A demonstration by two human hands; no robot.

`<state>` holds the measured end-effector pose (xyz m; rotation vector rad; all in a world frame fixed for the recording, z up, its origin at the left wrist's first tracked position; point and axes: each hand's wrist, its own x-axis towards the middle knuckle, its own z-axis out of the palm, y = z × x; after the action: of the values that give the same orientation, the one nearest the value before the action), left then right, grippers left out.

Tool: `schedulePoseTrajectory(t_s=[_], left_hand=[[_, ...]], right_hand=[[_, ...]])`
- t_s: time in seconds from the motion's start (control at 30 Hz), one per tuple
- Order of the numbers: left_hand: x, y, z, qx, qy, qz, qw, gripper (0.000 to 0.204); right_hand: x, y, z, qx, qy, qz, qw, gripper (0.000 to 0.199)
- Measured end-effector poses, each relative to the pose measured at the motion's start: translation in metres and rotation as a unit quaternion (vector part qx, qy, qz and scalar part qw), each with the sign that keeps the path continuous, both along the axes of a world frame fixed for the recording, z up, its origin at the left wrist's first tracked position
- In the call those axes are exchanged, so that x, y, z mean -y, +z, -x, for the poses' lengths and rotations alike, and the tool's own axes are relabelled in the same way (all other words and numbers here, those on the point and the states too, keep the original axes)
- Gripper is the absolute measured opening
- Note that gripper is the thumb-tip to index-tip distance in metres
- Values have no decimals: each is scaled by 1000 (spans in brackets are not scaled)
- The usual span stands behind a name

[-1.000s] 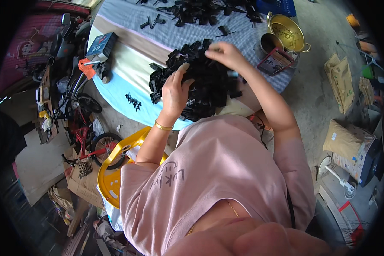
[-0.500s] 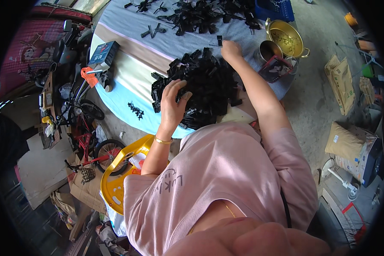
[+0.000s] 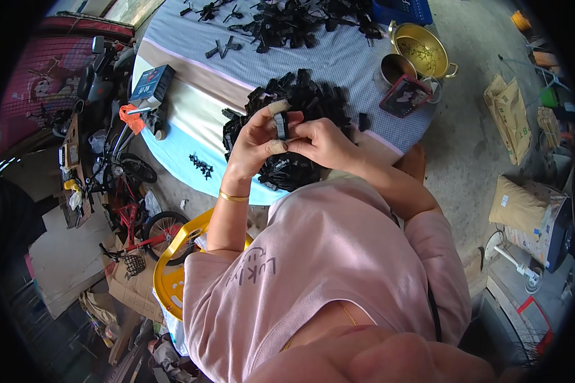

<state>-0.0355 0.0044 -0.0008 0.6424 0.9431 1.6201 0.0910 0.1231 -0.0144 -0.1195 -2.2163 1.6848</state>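
Above a heap of black plastic parts, my two hands meet. My left hand holds a small black plastic part between thumb and forefinger, both fingertips wrapped in tan covers. My right hand comes in from the right, its thumb and fingers pinched at the side of that part; whether they grip a second small piece is hidden. One black part lies apart, just right of the heap. Farther off is a second pile of black parts with thin prongs.
The round table wears a striped cloth. At its right stand a gold pot with small bits inside, a dark cup and a propped phone. A blue basket is behind, a box at left, a yellow chair beside me.
My right hand has come back from the far side of the heap to my left hand. My left hand has lifted off the heap's edge and now holds a black part.
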Motion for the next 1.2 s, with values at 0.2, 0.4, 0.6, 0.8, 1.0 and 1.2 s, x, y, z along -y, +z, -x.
schedulePoseTrajectory(t_s=[0.2,0.4,0.6,0.8,1.0,1.2], left_hand=[[4,0,-16,13,170,-32,985,42],[4,3,-23,-73,142,-14,987,37],[4,8,-30,-154,135,47,978,33],[6,12,-33,-187,145,45,971,27],[9,8,-41,-242,179,16,953,19],[8,0,-40,-454,158,110,870,38]], right_hand=[[10,10,-17,-5,-68,43,997,23],[0,11,-25,13,-40,251,967,17],[1,20,-14,47,-20,177,983,16],[9,22,-16,59,-36,165,984,15],[17,19,-15,57,-77,137,986,14],[0,5,-20,145,-31,260,954,16]])
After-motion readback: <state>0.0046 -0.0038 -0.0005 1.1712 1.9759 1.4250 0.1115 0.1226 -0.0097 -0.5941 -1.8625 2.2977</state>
